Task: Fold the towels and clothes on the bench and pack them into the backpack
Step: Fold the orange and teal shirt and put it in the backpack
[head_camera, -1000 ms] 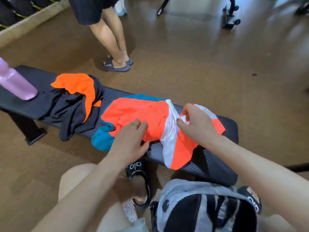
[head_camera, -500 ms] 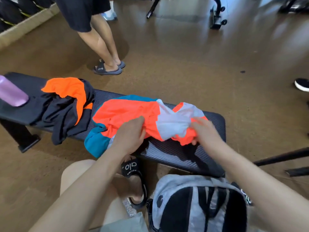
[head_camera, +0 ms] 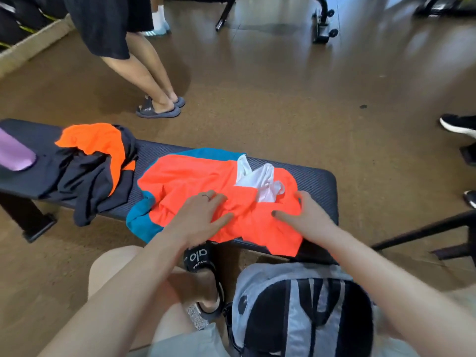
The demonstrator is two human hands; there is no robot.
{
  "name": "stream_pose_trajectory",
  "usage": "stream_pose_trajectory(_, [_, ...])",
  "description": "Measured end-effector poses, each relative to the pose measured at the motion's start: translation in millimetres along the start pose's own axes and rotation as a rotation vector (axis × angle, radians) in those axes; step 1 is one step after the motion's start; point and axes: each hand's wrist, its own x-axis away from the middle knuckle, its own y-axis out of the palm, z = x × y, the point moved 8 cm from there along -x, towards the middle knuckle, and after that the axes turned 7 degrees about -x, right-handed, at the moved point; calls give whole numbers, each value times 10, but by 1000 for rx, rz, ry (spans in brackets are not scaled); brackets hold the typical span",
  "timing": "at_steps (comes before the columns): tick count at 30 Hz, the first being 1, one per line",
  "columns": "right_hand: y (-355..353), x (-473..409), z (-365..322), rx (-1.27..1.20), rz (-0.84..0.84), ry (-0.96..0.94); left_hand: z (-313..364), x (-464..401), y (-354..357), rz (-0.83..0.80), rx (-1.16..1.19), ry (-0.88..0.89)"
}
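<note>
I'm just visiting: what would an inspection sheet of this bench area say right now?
Surface: black padded bench, ribbed top, on a brown floor.
Job's things: orange garment with a white lining, spread on the bench over a teal towel; black-and-orange garment bunched to its left; grey-and-black backpack on the floor in front of the bench.
Clutter: purple bottle at the bench's left end.
Hands: left hand and right hand both lie flat on the orange garment.
Cables: nothing seen.
Surroundings: bystander's legs in slippers beyond the bench; a black shoe at the right edge; wheeled equipment frame behind.
</note>
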Motion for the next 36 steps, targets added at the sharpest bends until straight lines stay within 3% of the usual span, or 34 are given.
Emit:
stream_pose_trajectory(3, [84, 104, -2, 104, 120, -86, 41, 11, 68, -34, 34, 77])
stream_pose_trajectory(6, [-45, 92, 93, -118, 157, 8, 62, 35, 17, 0, 107, 116])
stream_pose_trajectory(10, [-570, 57, 326, -361, 327, 86, 169, 43, -167, 94, 184, 145])
stream_pose_trajectory(14, [-875, 117, 698, 54, 281, 133, 395, 147, -125, 56, 178, 311])
stream_pose_trajectory(18, [-903, 260, 437, 168, 431, -143, 540, 143, 162, -77, -97, 455])
stream_pose_trajectory(22, [-297, 430, -37, 237, 249, -450, 365, -41, 174, -130, -11, 231])
stream_pose_trajectory(26, [316, 472, -83, 726, 16, -639, 109, -139, 150, -134, 163, 14])
stream_pose_trajectory(32, [208, 574, -65, 704, 106, -829, -41, -160, 348, -204, -17, -52])
stream_pose_trajectory(36, [37, 789, -23, 692, 69, -926, -132, -172, 399, -249, -108, -158])
